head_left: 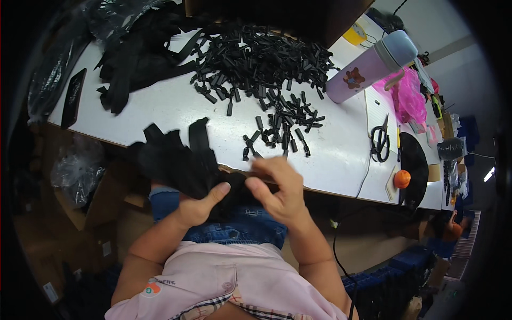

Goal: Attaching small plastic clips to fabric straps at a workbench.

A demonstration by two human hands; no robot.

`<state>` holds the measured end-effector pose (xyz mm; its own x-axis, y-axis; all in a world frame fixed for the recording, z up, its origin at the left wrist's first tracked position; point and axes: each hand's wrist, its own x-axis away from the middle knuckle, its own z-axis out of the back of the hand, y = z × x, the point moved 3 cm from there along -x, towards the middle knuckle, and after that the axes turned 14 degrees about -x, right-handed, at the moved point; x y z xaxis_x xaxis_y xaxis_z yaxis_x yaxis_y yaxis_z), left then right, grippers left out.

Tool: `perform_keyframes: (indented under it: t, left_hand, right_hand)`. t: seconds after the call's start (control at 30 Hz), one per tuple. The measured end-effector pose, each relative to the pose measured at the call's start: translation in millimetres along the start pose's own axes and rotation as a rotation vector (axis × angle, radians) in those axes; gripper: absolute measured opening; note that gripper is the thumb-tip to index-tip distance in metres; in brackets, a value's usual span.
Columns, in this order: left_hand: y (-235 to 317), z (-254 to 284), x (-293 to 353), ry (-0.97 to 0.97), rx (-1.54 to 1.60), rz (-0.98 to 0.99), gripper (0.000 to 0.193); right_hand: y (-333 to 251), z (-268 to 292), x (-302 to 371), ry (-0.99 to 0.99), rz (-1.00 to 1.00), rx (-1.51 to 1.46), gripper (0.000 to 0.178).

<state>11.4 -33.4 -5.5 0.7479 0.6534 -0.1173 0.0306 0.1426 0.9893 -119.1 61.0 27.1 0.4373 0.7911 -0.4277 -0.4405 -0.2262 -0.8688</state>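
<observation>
My left hand (201, 207) is closed round a bundle of black fabric strips (178, 160), thumb on top, in front of the table edge above my lap. The loose ends fan out up and to the left. Close to the bundle's right end is my right hand (280, 192), its thumb and forefinger curled together. Whatever lies between those fingertips is too small and blurred to make out. Just beyond the right hand, small black pieces that look like zipper pulls (282, 122) lie scattered on the white table (160, 106). A large heap of them (256, 58) lies farther back.
More black fabric strips (136, 64) and a dark phone (73, 98) lie at the left. A pink-purple bottle (368, 66) stands right of the heap. Black scissors (380, 141), an orange round thing (402, 179) and a pink plastic bag (408, 98) are farther right.
</observation>
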Motion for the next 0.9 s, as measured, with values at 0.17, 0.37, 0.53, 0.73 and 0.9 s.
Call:
perform_keyframes:
  t: [0.17, 0.37, 0.53, 0.73, 0.9]
  left_hand:
    - [-2, -8, 4, -0.104, -0.094, -0.038, 0.019]
    - [-8, -1, 9, -0.118, -0.169, -0.088, 0.017]
    - [-9, -6, 7, -0.068, -0.189, -0.279, 0.014]
    - [-18, -7, 0, 0.102, 0.254, 0.232, 0.021]
    - [-22, -6, 1, 0.054, 0.278, 0.279, 0.025]
  right_hand:
    - [-2, -12, 14, 0.005, -0.165, -0.267, 0.005]
    - [7, -22, 25, 0.016, -0.293, -0.435, 0.005]
    - [16, -30, 25, 0.110, -0.469, -0.607, 0.005]
    - [12, -23, -6, 0.084, 0.126, 0.602, 0.013]
    - [15, -21, -8, 0.110, 0.160, 0.591, 0.018]
